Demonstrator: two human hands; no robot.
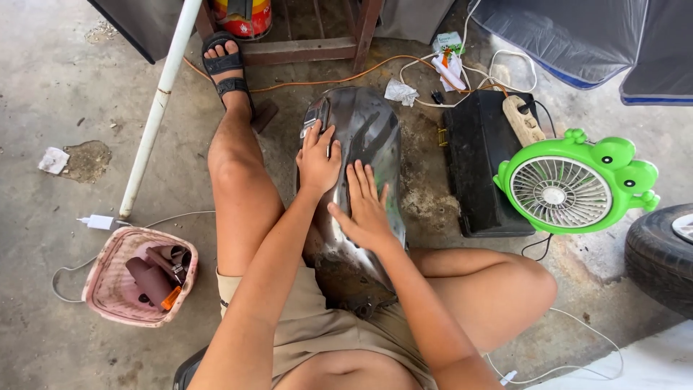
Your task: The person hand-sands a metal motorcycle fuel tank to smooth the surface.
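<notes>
A rough, stained concrete floor (65, 87) fills the scene. At its centre, between the seated person's legs, lies a bare metal fuel tank (368, 137), long and rounded, its grey skin shiny at the far end and rusty-dark at the near end. To the right sits a flat black plastic case (480, 180), and beside it a bright green frog-shaped fan (577, 180) with a round white grille. A black rubber tyre (660, 253) shows at the right edge. A slanted white pipe (155, 115) runs along the left, with a pink woven-look plastic basket (108, 289) of small tools near it.

The right hand (368, 209) lies flat on the tank's top, palm down, fingers straight and slightly spread. The left hand (317, 162) curls over the tank's left edge, fingers bent in a loose hold.
</notes>
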